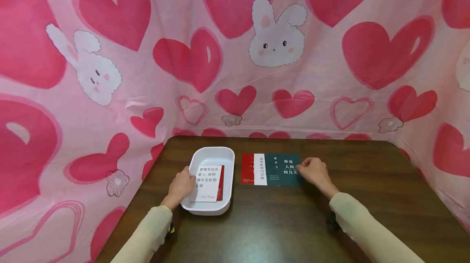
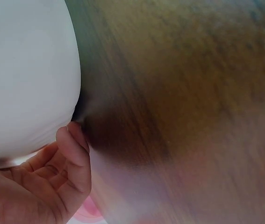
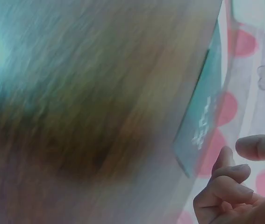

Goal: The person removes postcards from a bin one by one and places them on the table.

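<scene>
In the head view, my left hand [image 1: 182, 185] grips the left rim of a white plastic tray [image 1: 228, 197]. Its curled fingers [image 2: 72, 147] show against the tray's outer wall in the left wrist view. Inside the tray lie a white printed card [image 1: 203, 191] and, partly covered by it, a red card [image 1: 220, 185]. Right of the tray, a red card [image 1: 247, 169], a white card [image 1: 259, 169] and a dark green card [image 1: 277, 173] lie overlapping in a row. My right hand [image 1: 313, 171] is at the row's right edge, thumb and forefinger apart in the right wrist view.
A dark brown wooden table [image 1: 264, 222] carries the tray and cards. Pink cloth [image 1: 235, 75] with hearts and rabbits hangs around its back and sides. Light falls as a glare on the tabletop's front.
</scene>
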`<action>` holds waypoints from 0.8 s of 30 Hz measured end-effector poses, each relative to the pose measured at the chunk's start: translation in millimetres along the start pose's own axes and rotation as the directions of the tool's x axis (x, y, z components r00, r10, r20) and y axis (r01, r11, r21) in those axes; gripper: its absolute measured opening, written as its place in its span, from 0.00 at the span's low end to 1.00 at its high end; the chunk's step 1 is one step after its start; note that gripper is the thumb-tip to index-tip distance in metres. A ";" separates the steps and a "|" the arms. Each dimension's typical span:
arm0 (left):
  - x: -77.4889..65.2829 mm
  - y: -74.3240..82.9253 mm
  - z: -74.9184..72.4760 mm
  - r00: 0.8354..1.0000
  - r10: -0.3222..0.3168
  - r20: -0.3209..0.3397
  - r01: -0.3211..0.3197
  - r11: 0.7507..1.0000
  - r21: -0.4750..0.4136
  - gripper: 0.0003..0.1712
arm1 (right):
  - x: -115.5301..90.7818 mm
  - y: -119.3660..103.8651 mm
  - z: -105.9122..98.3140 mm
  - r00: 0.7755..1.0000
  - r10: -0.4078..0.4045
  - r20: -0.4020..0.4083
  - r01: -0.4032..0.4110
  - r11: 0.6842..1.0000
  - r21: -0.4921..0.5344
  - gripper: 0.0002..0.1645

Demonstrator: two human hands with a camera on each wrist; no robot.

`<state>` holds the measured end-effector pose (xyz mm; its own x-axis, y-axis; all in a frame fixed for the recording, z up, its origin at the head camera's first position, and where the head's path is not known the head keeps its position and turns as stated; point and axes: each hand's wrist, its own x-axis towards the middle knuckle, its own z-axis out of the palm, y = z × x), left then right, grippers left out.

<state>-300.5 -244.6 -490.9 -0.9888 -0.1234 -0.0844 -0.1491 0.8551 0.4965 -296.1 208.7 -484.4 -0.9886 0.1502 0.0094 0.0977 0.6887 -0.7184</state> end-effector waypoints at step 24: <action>-1.0 -1.0 0.8 1.000 0.006 -0.008 -0.006 1.000 0.004 0.28 | -19.4 -40.5 -1.0 0.994 -0.104 0.042 0.101 0.992 0.071 0.12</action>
<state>-299.4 -245.0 -492.0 -0.9897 -0.1221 -0.0750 -0.1432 0.8581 0.4932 -280.7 178.6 -454.8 -0.9974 0.0476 0.0546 -0.0107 0.6485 -0.7612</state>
